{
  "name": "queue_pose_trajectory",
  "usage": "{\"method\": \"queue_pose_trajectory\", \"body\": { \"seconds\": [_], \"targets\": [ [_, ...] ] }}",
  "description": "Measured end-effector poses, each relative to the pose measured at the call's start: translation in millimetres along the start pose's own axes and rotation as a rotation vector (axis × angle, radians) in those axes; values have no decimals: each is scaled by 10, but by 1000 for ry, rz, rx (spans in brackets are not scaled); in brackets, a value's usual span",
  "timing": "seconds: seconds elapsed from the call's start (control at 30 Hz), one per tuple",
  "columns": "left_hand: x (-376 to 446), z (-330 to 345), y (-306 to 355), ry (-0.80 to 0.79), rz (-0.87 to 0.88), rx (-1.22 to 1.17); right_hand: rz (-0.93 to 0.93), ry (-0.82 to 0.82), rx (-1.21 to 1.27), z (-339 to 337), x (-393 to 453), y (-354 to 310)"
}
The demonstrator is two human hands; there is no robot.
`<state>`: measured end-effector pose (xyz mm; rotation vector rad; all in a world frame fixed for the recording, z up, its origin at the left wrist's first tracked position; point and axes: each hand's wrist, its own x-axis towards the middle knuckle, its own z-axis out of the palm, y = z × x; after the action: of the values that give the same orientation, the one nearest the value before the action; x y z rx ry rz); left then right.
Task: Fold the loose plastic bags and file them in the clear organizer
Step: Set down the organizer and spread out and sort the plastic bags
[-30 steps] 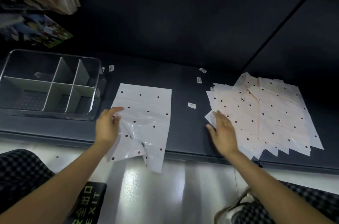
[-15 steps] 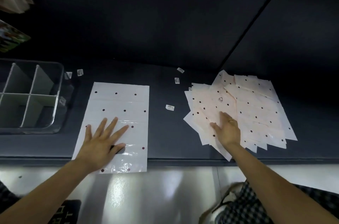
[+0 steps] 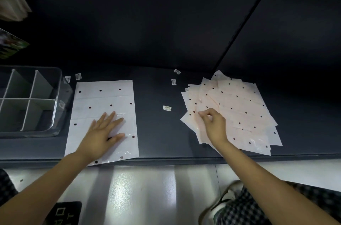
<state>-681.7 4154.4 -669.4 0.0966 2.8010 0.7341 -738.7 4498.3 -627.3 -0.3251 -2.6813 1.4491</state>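
- One dotted plastic bag (image 3: 103,112) is laid flat on the dark desk (image 3: 158,132), just beside the clear organizer (image 3: 31,99); no fold has been made in it, though faint crease lines are seen running across it.
- The bag's long axis runs from the near desk edge toward the back wall, with the near end slightly overhanging the edge; which end is the opening cannot be told.
- The left hand (image 3: 103,134) is pressed flat on the near half of this bag, fingers straight and spread.
- The right hand (image 3: 214,123) is curled, with its fingertips pinching at the fanned pile of bags (image 3: 238,112), which lies well apart to the right.
- The organizer's visible compartments appear to hold no bags, so the task is judged to be at its start: nothing filed, and the whole pile left to be folded.
- Small labels (image 3: 167,108) are scattered between the bag and the pile.
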Motion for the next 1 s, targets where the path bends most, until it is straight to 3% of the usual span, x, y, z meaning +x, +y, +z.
{"method": "queue_pose_trajectory", "body": {
  "seconds": [0.1,0.23,0.3,0.37,0.47,0.53,0.6,0.73,0.83,0.9,1.0],
  "targets": [
    [-35,52,437,55,18,-250,-38,-141,163,313,-295,-358],
    [-113,66,971,-262,-250,-1138,19,-464,271,726,-689,-613],
    [-123,88,1000,-244,-373,-1301,33,-607,271,811,-826,-615],
    [-139,120,923,-85,-498,-1169,-63,-561,100,786,-838,-500],
    [-164,178,731,36,-569,-957,-239,-506,-450,588,-636,-147],
    [-182,161,636,95,-544,-870,-195,-560,-754,379,-456,149],
    [-187,130,557,187,-502,-832,-94,-577,-890,158,-297,376],
    [-234,93,332,366,-525,-732,46,-492,-970,-49,-22,490],
    [-301,61,96,519,-631,-732,97,-295,-941,74,6,316],
    [-342,18,-25,588,-685,-741,-68,-245,-806,272,-107,153],
    [-417,-25,-100,574,-671,-708,-407,-428,-724,724,-429,-97]
  ]
}}
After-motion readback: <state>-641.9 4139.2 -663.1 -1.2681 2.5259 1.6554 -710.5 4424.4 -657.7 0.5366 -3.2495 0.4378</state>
